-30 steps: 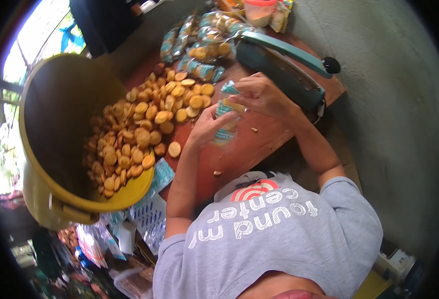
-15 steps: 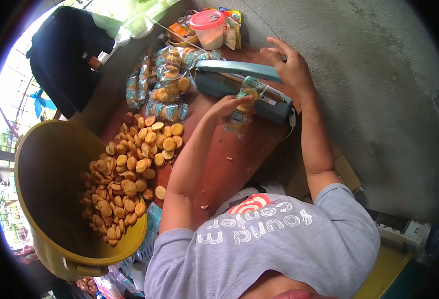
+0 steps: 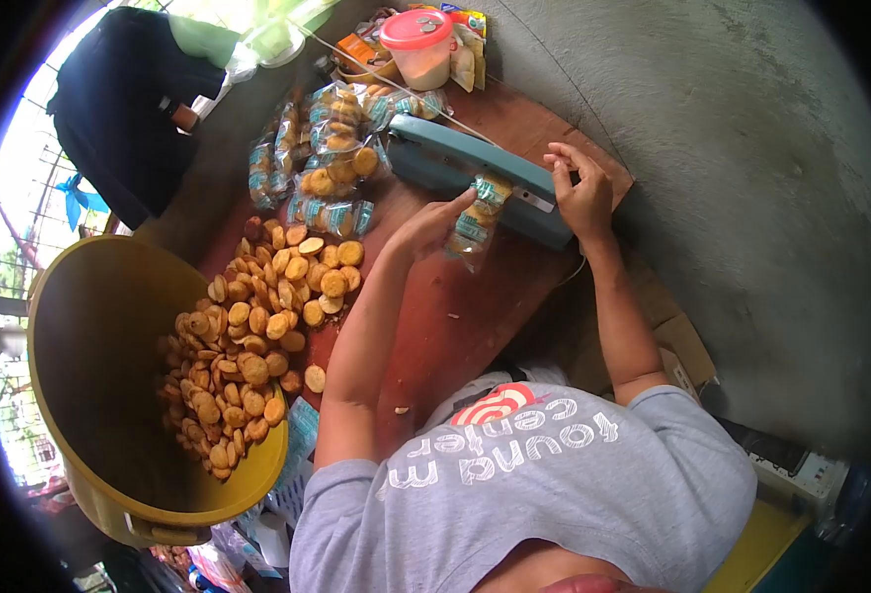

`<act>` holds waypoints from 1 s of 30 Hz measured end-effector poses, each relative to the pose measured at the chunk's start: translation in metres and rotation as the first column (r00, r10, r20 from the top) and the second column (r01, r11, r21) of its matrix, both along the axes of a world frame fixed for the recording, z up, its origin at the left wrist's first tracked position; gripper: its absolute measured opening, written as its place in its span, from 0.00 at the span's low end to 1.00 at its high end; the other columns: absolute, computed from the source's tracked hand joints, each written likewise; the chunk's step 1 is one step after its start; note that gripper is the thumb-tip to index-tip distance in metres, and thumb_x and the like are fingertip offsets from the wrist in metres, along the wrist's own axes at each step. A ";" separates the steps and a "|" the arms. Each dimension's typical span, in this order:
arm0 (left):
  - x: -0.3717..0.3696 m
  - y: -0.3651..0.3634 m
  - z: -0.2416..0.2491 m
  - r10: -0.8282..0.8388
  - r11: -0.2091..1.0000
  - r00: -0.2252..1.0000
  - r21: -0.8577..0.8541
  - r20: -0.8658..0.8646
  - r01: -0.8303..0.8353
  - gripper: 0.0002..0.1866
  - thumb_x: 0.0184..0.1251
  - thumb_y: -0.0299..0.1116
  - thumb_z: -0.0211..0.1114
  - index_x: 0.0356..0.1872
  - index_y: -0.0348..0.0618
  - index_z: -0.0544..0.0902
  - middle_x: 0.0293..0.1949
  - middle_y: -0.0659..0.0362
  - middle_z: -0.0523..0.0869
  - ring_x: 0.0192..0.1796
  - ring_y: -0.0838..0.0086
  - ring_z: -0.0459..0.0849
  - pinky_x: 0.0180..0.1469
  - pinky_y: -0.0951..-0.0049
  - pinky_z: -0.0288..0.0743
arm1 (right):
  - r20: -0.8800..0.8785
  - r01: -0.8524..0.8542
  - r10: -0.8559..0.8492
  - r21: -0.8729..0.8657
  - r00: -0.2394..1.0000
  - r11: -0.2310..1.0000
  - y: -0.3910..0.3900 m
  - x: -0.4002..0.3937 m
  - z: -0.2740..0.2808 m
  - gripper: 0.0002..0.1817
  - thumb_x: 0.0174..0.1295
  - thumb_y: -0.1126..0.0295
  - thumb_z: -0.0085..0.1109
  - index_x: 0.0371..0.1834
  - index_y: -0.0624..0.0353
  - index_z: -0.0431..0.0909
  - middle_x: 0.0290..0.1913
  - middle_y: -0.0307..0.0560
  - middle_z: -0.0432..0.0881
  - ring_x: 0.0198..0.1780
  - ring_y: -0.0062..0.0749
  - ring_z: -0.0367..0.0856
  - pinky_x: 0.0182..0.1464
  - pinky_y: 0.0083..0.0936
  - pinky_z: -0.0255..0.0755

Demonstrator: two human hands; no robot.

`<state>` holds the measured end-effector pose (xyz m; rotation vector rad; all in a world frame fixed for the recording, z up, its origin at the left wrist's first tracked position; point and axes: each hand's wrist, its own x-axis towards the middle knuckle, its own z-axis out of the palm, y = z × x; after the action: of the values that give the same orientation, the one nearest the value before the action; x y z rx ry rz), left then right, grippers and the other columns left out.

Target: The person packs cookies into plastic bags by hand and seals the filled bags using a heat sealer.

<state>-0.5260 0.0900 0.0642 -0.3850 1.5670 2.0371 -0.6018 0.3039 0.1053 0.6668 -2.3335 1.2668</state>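
Note:
A clear plastic pack of biscuits (image 3: 477, 219) with blue-green print is held in my left hand (image 3: 433, 229), fingers closed at its left side. The pack's far end meets the blue bar sealer (image 3: 425, 166), whose long lever (image 3: 495, 156) is lowered over it. My right hand (image 3: 583, 196) is at the lever's right end, seemingly resting against it, with its fingers loosely bent and apart. Loose round biscuits (image 3: 248, 336) lie heaped left of my left arm, spilling from a tipped yellow bucket (image 3: 50, 395) onto the red table (image 3: 435, 326).
Several filled biscuit packs (image 3: 331, 158) are piled left of the sealer. Behind them stands a tub with a pink lid (image 3: 415, 30), coins on top. A grey wall (image 3: 732, 178) borders the right side. Dark cloth (image 3: 124, 109) hangs by the window mesh.
The sealer's lever has come down from its raised position. My right hand has lowered with it, its fingers less spread. My left hand still holds the biscuit pack, shifted slightly left.

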 end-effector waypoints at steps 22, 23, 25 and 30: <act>0.055 0.019 -0.003 0.200 0.956 0.968 -0.185 -0.152 -0.226 0.29 0.55 0.52 0.65 0.51 0.41 0.73 0.38 0.60 0.81 0.31 0.81 0.80 0.33 0.81 0.77 | -0.352 0.112 -0.095 0.027 0.931 0.993 -0.006 0.013 0.007 0.09 0.58 0.71 0.51 0.41 0.55 0.78 0.36 0.35 0.84 0.43 0.26 0.80 0.55 0.37 0.60; 0.058 0.019 -0.002 0.205 0.955 0.966 -0.184 -0.158 -0.233 0.29 0.55 0.52 0.65 0.51 0.41 0.73 0.38 0.60 0.81 0.31 0.81 0.80 0.33 0.81 0.77 | -0.455 0.137 -0.106 0.036 0.884 0.990 -0.009 0.022 0.026 0.09 0.58 0.71 0.52 0.42 0.54 0.78 0.36 0.34 0.84 0.45 0.26 0.79 0.56 0.35 0.60; 0.067 0.018 0.000 0.240 0.944 0.948 -0.179 -0.211 -0.278 0.27 0.55 0.47 0.67 0.51 0.41 0.73 0.36 0.62 0.81 0.32 0.82 0.80 0.32 0.82 0.77 | -0.557 0.152 -0.105 0.040 0.824 0.988 -0.018 0.036 0.058 0.10 0.59 0.70 0.53 0.42 0.53 0.78 0.36 0.33 0.84 0.46 0.26 0.78 0.56 0.33 0.60; 0.111 0.000 0.001 0.369 0.923 0.879 0.006 -0.303 -0.386 0.24 0.54 0.37 0.68 0.51 0.41 0.73 0.38 0.62 0.80 0.37 0.80 0.81 0.36 0.79 0.78 | -0.260 -0.340 0.332 0.014 0.907 0.940 -0.060 0.078 0.060 0.20 0.53 0.69 0.61 0.51 0.53 0.74 0.43 0.47 0.80 0.47 0.36 0.77 0.52 0.28 0.66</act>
<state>-0.4148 0.0898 0.0655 -0.4493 1.8482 2.4474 -0.5233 0.2438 0.1656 1.1899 -2.0378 1.2629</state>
